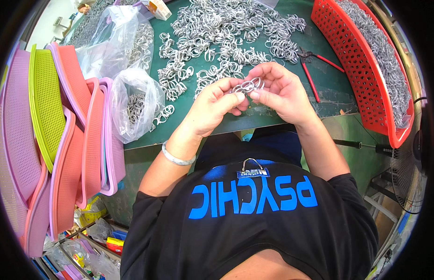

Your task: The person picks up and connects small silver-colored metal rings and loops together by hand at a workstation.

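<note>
Green bench [329, 88] is strewn with metal rings [226, 28]; just before that heap, a ring cluster [247, 86] is pinched by fingers of left hand [214, 105] and right hand [282, 88]; red pliers [315, 70] lie right of it.

We cannot see how many metal rings [248, 86] sit in the cluster, since fingers of the left hand [216, 105] and right hand [278, 88] cover part of it. The red basket [355, 60] runs off the top edge. The clear bags [133, 100] blur their contents. The stacked trays [63, 140] hide one another's lower ends.
</note>
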Demonstrator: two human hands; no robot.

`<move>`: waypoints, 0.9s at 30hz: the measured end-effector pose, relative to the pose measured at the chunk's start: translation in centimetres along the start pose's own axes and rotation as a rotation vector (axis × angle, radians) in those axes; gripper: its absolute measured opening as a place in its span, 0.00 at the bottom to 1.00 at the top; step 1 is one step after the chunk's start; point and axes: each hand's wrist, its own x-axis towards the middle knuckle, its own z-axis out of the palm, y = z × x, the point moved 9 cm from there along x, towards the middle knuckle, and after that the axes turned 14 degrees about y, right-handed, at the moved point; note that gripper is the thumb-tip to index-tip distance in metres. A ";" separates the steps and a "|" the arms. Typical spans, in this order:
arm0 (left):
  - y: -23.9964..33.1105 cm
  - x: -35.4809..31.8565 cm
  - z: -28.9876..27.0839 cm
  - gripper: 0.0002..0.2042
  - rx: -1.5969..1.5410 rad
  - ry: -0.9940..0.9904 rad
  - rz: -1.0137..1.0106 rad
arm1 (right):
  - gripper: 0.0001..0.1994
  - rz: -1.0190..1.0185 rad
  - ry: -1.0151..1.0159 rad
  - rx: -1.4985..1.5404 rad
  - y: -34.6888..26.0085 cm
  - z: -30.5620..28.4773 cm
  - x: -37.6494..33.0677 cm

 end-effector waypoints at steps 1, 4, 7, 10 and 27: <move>0.0 0.0 0.0 0.08 0.000 0.002 0.000 | 0.14 0.002 0.006 -0.042 0.0 -0.1 0.1; 0.0 0.0 0.1 0.08 0.053 -0.018 0.044 | 0.14 0.025 -0.010 -0.061 0.6 0.0 0.1; -0.3 0.2 -0.2 0.09 0.012 0.005 0.022 | 0.14 0.056 -0.025 -0.047 0.9 0.0 -0.1; -0.7 0.1 -0.6 0.09 -0.036 0.041 -0.026 | 0.14 0.035 0.010 -0.126 0.6 -0.4 -0.1; -0.8 0.1 -0.4 0.12 -0.001 0.050 0.012 | 0.08 0.014 0.130 -0.289 0.3 -1.1 -0.2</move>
